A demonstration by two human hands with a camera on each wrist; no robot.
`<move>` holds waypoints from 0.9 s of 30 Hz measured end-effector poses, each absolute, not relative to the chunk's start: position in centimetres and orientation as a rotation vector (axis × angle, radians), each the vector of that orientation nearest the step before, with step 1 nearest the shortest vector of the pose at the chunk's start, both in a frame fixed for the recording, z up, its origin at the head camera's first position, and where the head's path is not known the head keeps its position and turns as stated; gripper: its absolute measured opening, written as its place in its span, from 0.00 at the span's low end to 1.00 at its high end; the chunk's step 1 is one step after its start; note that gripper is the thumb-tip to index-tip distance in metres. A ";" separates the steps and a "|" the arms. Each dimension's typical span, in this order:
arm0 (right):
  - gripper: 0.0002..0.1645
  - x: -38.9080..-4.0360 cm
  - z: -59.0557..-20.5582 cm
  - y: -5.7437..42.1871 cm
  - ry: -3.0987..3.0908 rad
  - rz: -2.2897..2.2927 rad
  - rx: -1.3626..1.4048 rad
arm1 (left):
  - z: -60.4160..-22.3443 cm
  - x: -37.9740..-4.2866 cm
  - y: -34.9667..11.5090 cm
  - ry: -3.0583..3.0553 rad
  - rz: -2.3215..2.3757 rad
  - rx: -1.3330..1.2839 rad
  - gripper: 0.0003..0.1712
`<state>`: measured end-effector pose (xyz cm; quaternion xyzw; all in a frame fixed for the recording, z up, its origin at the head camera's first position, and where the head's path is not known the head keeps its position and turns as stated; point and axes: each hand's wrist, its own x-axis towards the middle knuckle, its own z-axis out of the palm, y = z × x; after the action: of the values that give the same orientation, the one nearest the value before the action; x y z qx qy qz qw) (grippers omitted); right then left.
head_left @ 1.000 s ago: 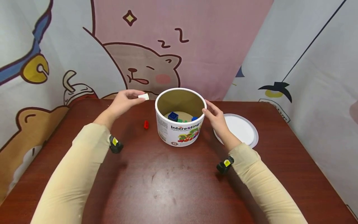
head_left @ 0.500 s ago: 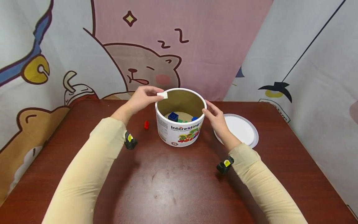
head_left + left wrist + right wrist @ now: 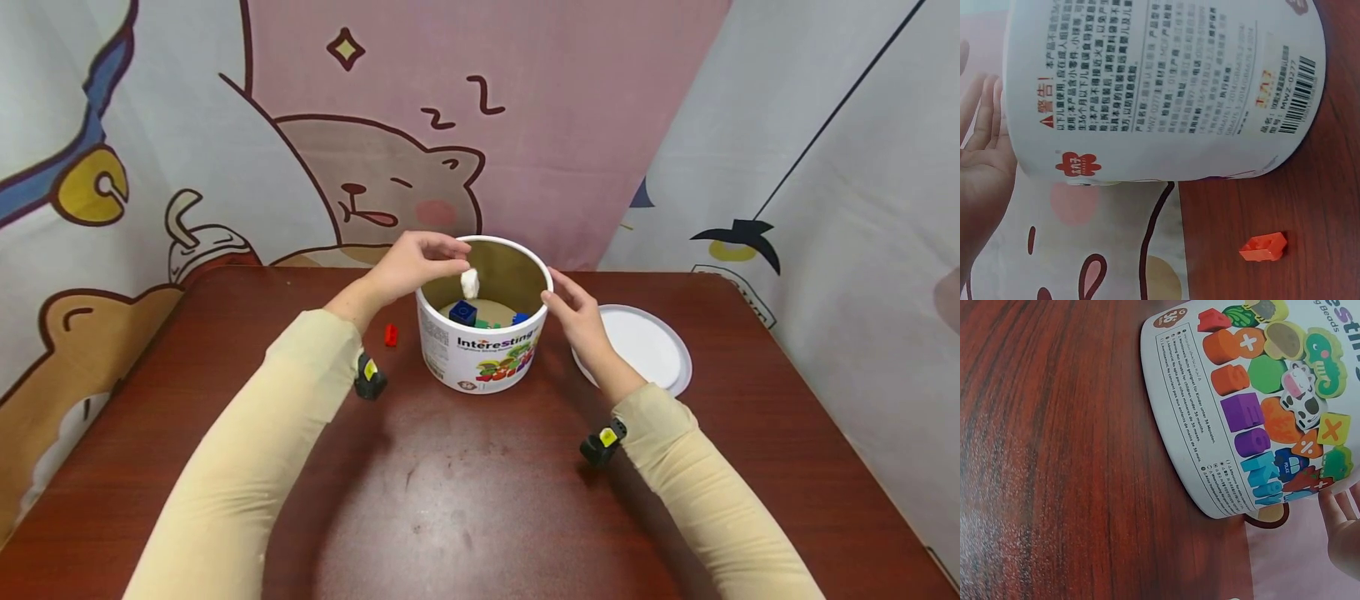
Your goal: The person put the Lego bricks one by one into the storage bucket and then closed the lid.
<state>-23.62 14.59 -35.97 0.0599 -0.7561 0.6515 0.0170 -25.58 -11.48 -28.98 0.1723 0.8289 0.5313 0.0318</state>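
In the head view my left hand (image 3: 416, 262) is over the left rim of a white bucket (image 3: 491, 358) printed "Interesting". A small white block (image 3: 469, 284), slightly blurred, is in the bucket's mouth just below the thumb and fingertips and looks loose from them. Inside the bucket lie a dark blue block (image 3: 462, 313), a green piece (image 3: 483, 324) and another blue piece (image 3: 520, 318). My right hand (image 3: 581, 321) holds the bucket's right side at the rim, its thumb on the edge. To the bucket's left a red toy brick (image 3: 391, 335) lies on the table.
A round white lid (image 3: 645, 350) lies flat on the brown table (image 3: 450, 500), right of the bucket and partly behind the right forearm. A printed cloth (image 3: 555, 125) hangs behind the table's far edge.
My left hand has moved right, from beside the bucket to over its mouth. The white block has turned and dropped below the fingertips. My right hand stays at the rim.
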 end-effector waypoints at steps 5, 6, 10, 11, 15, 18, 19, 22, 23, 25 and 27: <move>0.29 -23.6 -35.9 14.5 -2.353 2.013 0.188 | -29.0 -25.6 -12.3 2.539 1.767 0.502 0.18; 0.29 -23.6 -35.9 14.5 -2.351 2.014 0.189 | -29.2 -25.6 -12.6 2.544 1.796 0.478 0.19; 0.29 -23.6 -36.0 14.6 -2.345 2.031 0.186 | -30.6 -25.6 -14.2 2.530 1.923 0.325 0.19; 0.29 -23.7 -36.0 14.6 -2.343 2.037 0.185 | -31.1 -25.5 -14.7 2.515 1.947 0.282 0.19; 0.29 -23.7 -36.1 14.5 -2.322 2.053 0.190 | -33.7 -25.4 -16.6 2.479 1.981 0.138 0.21; 0.29 -23.7 -36.1 14.4 -2.309 2.054 0.202 | -35.8 -25.2 -18.1 2.497 1.933 0.052 0.22; 0.29 -23.7 -36.1 14.4 -2.306 2.053 0.204 | -36.5 -25.1 -18.5 2.502 1.905 0.029 0.22; 0.29 -23.6 -36.1 14.5 -2.317 2.041 0.197 | -38.4 -24.8 -19.4 2.525 1.788 -0.018 0.22; 0.29 -23.6 -36.1 14.5 -2.321 2.040 0.192 | -38.9 -24.6 -19.6 2.537 1.738 -0.029 0.23; 0.29 -23.6 -36.1 14.5 -2.319 2.041 0.188 | -39.8 -24.4 -19.8 2.552 1.631 -0.042 0.24; 0.29 -23.6 -36.1 14.5 -2.317 2.042 0.187 | -40.5 -24.2 -19.9 2.570 1.548 -0.058 0.25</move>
<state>-23.62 14.50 -36.14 0.0604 -0.7485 0.6599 0.0237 -24.21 -19.87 -40.49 -0.0194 0.8543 0.5146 0.0703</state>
